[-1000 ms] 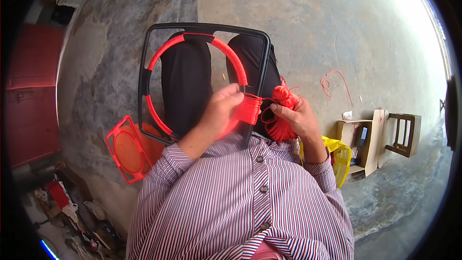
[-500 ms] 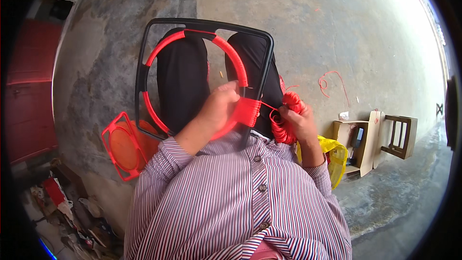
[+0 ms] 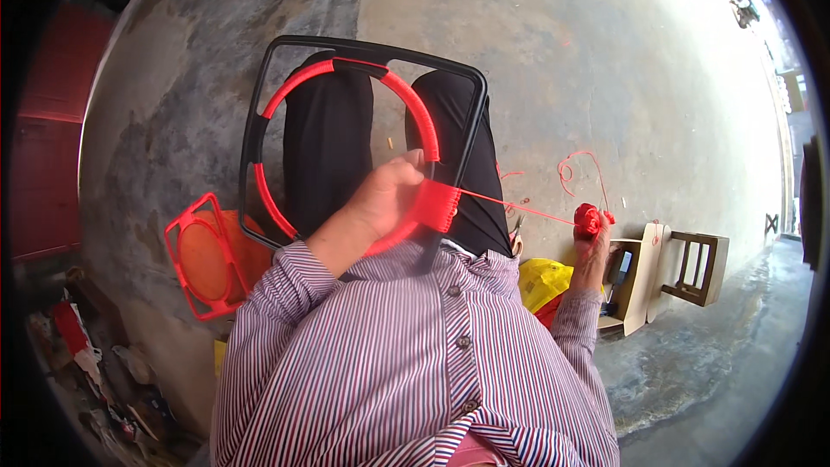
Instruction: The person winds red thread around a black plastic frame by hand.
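Observation:
On my lap rests a black square frame (image 3: 471,134) with an inner ring (image 3: 411,104) wrapped in red cord along several stretches. My left hand (image 3: 389,195) is closed around the ring's right side, beside a broad red wrapped band (image 3: 438,206) that joins the ring to the frame's edge. From this band a red cord (image 3: 519,207) runs taut to the right. At its far end my right hand (image 3: 595,238) grips a bundle of red cord (image 3: 590,220), held out away from the frame. The fingers of my left hand are partly hidden behind the ring.
A red frame with an orange round middle (image 3: 207,258) stands at my left. To the right are a yellow bag (image 3: 545,281), an open cardboard box (image 3: 641,281) and a small wooden stool (image 3: 705,268). A loose red cord (image 3: 581,156) lies on the concrete floor.
My right hand has moved outward to the right with the cord bundle, and the cord between it and the frame is now long and straight. My left hand keeps its hold.

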{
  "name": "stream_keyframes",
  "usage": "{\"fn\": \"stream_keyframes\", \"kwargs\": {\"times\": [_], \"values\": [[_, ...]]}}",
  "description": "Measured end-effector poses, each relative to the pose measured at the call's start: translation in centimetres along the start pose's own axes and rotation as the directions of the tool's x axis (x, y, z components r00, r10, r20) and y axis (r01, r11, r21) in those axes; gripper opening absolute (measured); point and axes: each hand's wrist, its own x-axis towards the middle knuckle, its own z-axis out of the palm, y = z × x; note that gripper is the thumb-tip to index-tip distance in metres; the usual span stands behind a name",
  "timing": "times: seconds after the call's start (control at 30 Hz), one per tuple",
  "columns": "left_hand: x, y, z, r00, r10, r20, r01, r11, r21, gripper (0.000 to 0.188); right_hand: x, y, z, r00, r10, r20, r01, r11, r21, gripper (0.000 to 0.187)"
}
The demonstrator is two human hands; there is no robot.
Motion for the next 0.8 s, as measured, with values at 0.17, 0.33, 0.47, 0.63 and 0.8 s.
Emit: {"fn": "stream_keyframes", "kwargs": {"times": [0.17,0.33,0.47,0.63,0.8], "values": [[0.7,-0.5,-0.1,0.992,0.094,-0.086,-0.085,0.991,0.106,0.029,-1.1,6.4,13.0,0.938,-0.323,0.126,0.336,0.760,-0.557,0.036],[-0.4,-1.0,2.9,0.819,0.572,-0.051,-0.498,0.751,0.434,0.043,-5.7,14.8,28.0,0.459,0.050,0.887,0.826,-0.391,-0.406,0.029],[0.2,-1.9,2.8,0.774,0.633,0.019,-0.472,0.556,0.685,0.046,-5.7,17.9,29.3,0.365,0.258,0.894,0.780,-0.610,-0.142,0.044],[0.2,-1.7,0.8,0.842,0.498,-0.208,-0.348,0.796,0.495,0.040,-3.2,16.2,24.1,0.375,-0.174,0.911,0.771,-0.487,-0.411,0.047],[-0.2,-1.6,-0.9,0.935,0.202,-0.292,-0.069,0.910,0.408,0.035,-5.5,17.8,24.0,0.510,0.165,0.844,0.784,-0.493,-0.377,0.044]]}}
